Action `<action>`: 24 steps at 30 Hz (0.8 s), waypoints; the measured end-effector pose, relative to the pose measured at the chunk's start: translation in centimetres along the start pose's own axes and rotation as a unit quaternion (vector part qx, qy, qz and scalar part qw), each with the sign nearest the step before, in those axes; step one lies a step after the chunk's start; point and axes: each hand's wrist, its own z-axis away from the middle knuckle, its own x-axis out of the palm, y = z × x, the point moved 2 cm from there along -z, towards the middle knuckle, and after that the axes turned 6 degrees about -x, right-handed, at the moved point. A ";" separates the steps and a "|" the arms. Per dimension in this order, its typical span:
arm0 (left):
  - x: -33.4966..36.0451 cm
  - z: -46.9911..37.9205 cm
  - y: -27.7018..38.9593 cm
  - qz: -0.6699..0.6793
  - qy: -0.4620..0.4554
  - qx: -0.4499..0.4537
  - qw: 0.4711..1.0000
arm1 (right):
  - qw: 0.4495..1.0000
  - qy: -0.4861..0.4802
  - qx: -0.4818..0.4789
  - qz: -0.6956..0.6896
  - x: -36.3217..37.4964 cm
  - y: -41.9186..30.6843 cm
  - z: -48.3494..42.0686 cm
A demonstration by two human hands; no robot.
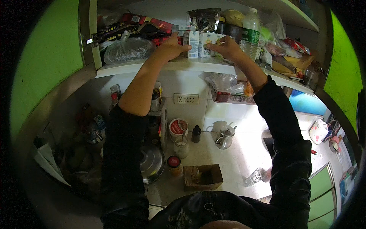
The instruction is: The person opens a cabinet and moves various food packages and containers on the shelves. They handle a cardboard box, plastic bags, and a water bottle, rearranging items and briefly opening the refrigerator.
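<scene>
Both arms reach up into an open wall cabinet. My left hand (171, 48) is at the left of a white carton (193, 44), its thumb over the carton's face and its fingers near a grey-white box (183, 28) behind. My right hand (227, 49) is at the front of white cartons with a printed picture (208, 43), thumb and fingers spread across them. Whether either hand grips a carton is not plain. A dark foil pouch (204, 18) stands above and behind the cartons. Right of my right hand stands a clear plastic bottle with a green label (250, 35).
The shelf's front edge (171, 68) runs under both forearms. Plastic bags (128, 50) crowd its left side, packets (296, 47) its right. On the counter below are an open cardboard box (203, 187), a metal pot (226, 137), a drinking glass (255, 177) and a red-lidded jar (174, 164).
</scene>
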 end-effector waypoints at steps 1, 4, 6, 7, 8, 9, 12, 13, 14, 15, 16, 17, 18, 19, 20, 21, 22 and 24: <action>0.1 0.0 0.0 -0.014 0.005 -0.006 1.000 | 0.999 0.021 -0.024 0.016 0.1 0.4 -0.3; 0.1 0.0 0.3 -0.064 0.010 -0.009 0.998 | 0.989 0.089 -0.054 0.105 -0.3 1.8 -2.5; 0.2 0.0 0.6 -0.086 0.017 -0.005 0.996 | 0.995 0.072 -0.052 0.035 -0.8 3.1 -4.0; 0.1 0.0 0.8 -0.090 0.026 -0.004 0.996 | 0.997 0.074 -0.038 -0.001 -1.1 3.7 -4.7; 0.1 0.0 1.0 -0.094 0.035 -0.002 0.995 | 0.996 0.076 -0.030 0.019 -1.0 4.1 -5.3; 0.1 0.1 1.2 -0.073 0.047 -0.008 0.996 | 0.995 0.082 -0.034 0.049 -1.1 4.6 -5.7; 0.4 0.1 1.8 -0.036 0.068 -0.027 0.997 | 0.990 0.107 -0.007 0.096 -1.4 5.6 -6.8; 0.6 0.2 1.8 -0.041 0.068 -0.034 0.996 | 0.993 0.082 -0.022 0.078 -1.4 5.8 -7.3; 0.7 0.2 1.8 -0.046 0.068 -0.042 0.996 | 0.995 0.068 -0.015 0.075 -1.5 6.1 -7.7; 0.8 0.1 1.7 -0.051 0.056 -0.027 0.997 | 0.996 0.055 -0.008 0.073 -1.5 6.4 -8.1; 0.9 -0.1 1.5 -0.055 0.044 -0.013 0.997 | 0.995 0.054 0.021 0.086 -1.6 6.8 -8.6; 1.0 -0.2 1.1 -0.059 0.032 0.000 0.998 | 0.993 0.052 0.050 0.098 -1.6 7.2 -9.0; 1.0 -0.6 0.7 -0.050 0.030 0.007 0.998 | 0.988 0.046 0.028 0.144 -1.4 7.3 -9.4; 0.9 -1.3 0.3 -0.040 0.029 0.014 0.999 | 0.981 0.040 0.005 0.190 -1.2 7.3 -9.9; 0.8 -2.0 0.0 -0.031 0.025 0.019 0.999 | 0.972 0.017 -0.011 0.234 -1.0 7.2 -10.2; 0.6 -2.6 -0.3 -0.006 0.003 0.022 1.000 | 0.954 -0.016 -0.071 0.290 -0.8 6.8 -10.3; 0.4 -3.2 -0.5 0.020 -0.023 0.023 0.999 | 0.929 -0.065 -0.124 0.343 -0.6 6.4 -10.1; 0.5 -3.6 -0.4 0.062 -0.085 0.027 0.994 | 0.939 -0.102 -0.117 0.305 -0.7 5.4 -9.3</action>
